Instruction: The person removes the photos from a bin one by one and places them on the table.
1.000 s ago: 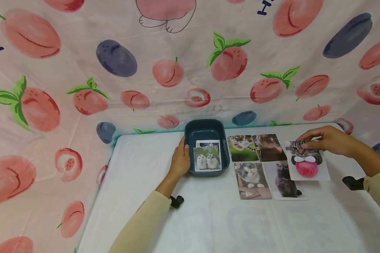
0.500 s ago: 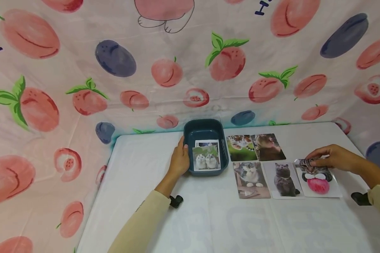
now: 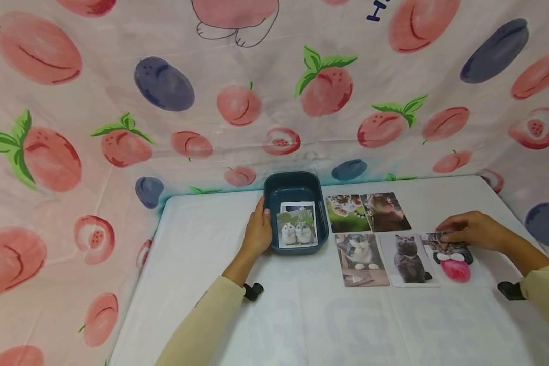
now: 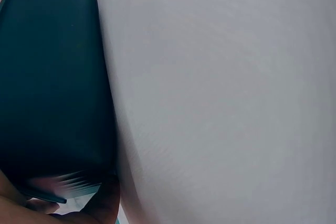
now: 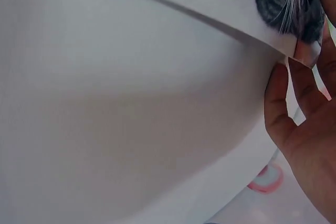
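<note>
My left hand (image 3: pixel 258 231) grips the left side of a dark teal plastic tray (image 3: pixel 295 195), thumb at its rim. In the left wrist view the tray's outer wall (image 4: pixel 52 77) fills the left side, fingers at its lower end. A photo card of two white hamsters (image 3: pixel 297 231) lies in the tray over another card. My right hand (image 3: pixel 478 231) pinches the top of a tabby cat photo card (image 3: pixel 455 269) with a pink ball on it. This card sits right beside a grey cat card (image 3: pixel 407 259). In the right wrist view, its edge (image 5: pixel 184 6) casts a narrow shadow.
Right of the tray lie a tiger card (image 3: pixel 347 213), a brownish animal card (image 3: pixel 386 211) and, in the nearer row, a grey-and-white cat card (image 3: pixel 361 259). A white cloth covers the table (image 3: pixel 302 320). Fruit-printed fabric (image 3: pixel 238 107) hangs behind.
My right hand has brought the tabby cat card down from over the grey cat card to that card's right, then slid it slightly left. The left hand stays on the tray.
</note>
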{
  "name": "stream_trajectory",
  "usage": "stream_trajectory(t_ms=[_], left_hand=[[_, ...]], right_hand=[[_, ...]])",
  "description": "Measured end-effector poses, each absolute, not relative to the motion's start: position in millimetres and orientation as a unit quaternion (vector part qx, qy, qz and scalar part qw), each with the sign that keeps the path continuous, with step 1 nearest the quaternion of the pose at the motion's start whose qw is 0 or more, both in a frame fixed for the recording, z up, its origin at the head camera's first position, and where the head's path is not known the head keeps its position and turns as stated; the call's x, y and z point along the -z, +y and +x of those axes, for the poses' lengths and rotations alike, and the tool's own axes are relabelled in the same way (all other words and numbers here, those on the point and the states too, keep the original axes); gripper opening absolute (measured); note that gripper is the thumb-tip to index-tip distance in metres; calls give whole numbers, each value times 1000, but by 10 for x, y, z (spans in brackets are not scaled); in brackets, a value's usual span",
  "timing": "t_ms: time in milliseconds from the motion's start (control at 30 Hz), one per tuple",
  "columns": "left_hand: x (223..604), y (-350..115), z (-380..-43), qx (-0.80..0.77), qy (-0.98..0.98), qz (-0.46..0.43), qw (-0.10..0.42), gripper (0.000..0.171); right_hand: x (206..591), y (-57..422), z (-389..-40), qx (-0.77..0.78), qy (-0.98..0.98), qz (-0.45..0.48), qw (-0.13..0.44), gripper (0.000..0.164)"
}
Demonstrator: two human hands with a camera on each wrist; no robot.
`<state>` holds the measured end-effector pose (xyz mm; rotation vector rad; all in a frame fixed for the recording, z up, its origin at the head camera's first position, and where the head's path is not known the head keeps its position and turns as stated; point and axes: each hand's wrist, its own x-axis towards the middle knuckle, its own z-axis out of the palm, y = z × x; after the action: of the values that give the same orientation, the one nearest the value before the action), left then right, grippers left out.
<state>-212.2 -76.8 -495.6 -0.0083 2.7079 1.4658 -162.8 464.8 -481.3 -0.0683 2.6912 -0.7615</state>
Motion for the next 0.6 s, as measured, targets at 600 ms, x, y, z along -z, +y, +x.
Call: stream_trajectory(t_ms=[600], left_hand=[[4957,-776,-2122,-477,878,2,30,54]], right_hand=[[4888,4591,-1669,239,957,-10,165,55]])
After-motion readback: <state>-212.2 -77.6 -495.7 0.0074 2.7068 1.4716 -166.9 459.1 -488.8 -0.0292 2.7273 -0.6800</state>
